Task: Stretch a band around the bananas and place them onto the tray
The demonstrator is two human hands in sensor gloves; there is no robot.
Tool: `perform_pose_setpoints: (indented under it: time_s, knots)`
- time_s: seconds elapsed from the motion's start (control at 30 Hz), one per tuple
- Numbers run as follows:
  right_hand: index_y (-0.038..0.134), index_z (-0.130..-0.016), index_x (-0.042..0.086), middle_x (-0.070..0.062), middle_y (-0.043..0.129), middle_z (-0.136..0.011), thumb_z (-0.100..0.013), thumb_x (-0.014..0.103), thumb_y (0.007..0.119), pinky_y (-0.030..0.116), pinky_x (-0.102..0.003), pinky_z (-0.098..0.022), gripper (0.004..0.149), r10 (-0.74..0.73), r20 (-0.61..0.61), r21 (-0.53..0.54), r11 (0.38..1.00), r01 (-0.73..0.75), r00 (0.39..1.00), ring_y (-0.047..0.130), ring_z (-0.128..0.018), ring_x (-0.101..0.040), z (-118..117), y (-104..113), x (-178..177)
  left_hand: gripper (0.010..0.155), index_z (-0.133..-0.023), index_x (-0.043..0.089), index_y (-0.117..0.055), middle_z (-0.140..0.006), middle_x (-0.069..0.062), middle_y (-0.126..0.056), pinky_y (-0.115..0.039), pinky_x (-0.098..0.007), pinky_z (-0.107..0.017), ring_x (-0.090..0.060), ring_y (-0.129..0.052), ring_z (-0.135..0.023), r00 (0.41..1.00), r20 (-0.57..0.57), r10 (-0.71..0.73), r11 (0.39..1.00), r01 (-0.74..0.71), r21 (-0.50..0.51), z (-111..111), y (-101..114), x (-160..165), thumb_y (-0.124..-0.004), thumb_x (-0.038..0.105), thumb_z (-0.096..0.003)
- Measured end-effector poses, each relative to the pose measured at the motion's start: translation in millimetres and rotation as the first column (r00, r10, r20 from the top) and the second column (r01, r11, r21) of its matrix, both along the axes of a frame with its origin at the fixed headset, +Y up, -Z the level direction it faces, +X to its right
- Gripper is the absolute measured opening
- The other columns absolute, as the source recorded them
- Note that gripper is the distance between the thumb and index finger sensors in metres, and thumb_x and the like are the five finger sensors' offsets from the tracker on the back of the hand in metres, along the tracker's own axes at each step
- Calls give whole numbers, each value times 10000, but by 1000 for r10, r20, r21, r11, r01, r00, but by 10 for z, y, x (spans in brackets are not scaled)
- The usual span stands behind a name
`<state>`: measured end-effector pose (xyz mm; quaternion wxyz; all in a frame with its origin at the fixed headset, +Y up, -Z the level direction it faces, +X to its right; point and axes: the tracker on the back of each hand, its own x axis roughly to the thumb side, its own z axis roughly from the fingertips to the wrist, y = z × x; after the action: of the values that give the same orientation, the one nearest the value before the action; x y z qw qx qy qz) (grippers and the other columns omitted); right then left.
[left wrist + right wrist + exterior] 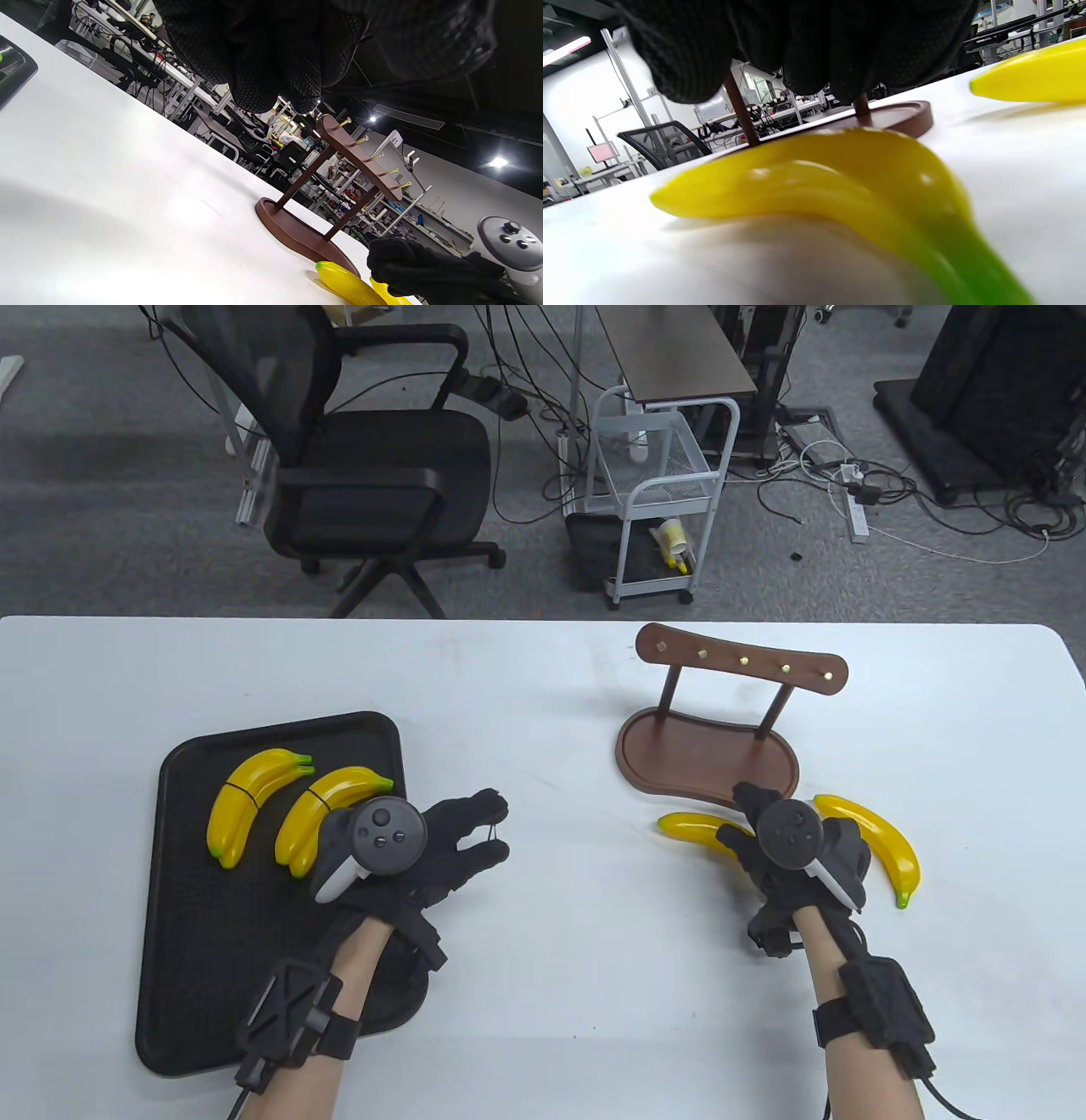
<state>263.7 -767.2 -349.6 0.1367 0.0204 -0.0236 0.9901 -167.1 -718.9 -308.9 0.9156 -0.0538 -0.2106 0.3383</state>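
Table view: glossy curved banana, matte tray.

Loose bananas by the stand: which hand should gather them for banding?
Right, probably. The right hand is already over one loose banana, with the other beside it. The left hand is by the tray, pinching a thin band.

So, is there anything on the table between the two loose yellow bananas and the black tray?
Only the left hand, hovering by the black tray; otherwise bare white table separates it from the loose yellow bananas.
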Motion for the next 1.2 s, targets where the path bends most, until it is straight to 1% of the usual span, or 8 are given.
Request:
perform_pose_setpoints:
  time_s: [0.13, 0.33, 0.6, 0.87, 1.03, 1.2]
  knots:
    - [586, -1060, 133, -138, 712, -1036, -492, 423, 829, 748, -551, -571, 683, 52, 5, -29, 998, -52, 999, 802, -879, -399, -24, -92, 3, 670, -1071, 265, -592, -1110, 23, -751, -606, -464, -824, -251, -784, -1047, 1000, 4, -5, 1000, 5, -1, 1, -6, 11, -677, 579, -486]
    - [579, -1063, 135, -137, 710, -1036, -475, 428, 847, 762, -538, -563, 709, 134, -21, -64, 989, -135, 991, 810, -875, -390, -44, -173, -57, 664, -1069, 266, -597, -1108, 23, -753, -605, -466, -823, -250, -782, -1048, 1000, 4, -5, 1000, 5, -5, -1, -11, 11, -673, 578, -488]
    - [575, -1061, 141, -129, 711, -1034, -463, 391, 871, 781, -520, -552, 713, 218, -48, -98, 970, -222, 975, 822, -866, -377, -61, -256, -124, 657, -1066, 267, -603, -1105, 26, -757, -605, -466, -823, -252, -782, -1047, 1000, 8, -11, 1000, 11, -12, -1, -24, 21, -671, 575, -490]
    - [584, -1054, 149, -118, 722, -1023, -458, 372, 892, 805, -491, -541, 707, 226, -65, -87, 969, -231, 972, 862, -819, -350, -69, -259, -138, 654, -1064, 268, -605, -1104, 24, -759, -605, -467, -822, -251, -784, -1046, 1000, 9, -9, 1000, 9, -12, -3, -25, 21, -669, 574, -490]
    - [624, -1036, 142, -122, 767, -995, -447, 387, 909, 829, -475, -518, 699, 184, -68, -61, 980, -188, 981, 900, -780, -342, -69, -235, -97, 655, -1066, 268, -601, -1108, 24, -754, -604, -468, -824, -253, -780, -1049, 1000, 9, -10, 1000, 10, -12, -5, -28, 20, -670, 575, -492]
    - [632, -1032, 139, -126, 771, -989, -444, 395, 913, 831, -466, -519, 700, 125, -77, -43, 991, -128, 989, 900, -773, -338, -52, -135, -32, 656, -1067, 267, -602, -1108, 25, -755, -602, -470, -824, -254, -780, -1049, 1000, 9, -5, 1000, 6, -13, -5, -24, 8, -672, 577, -492]
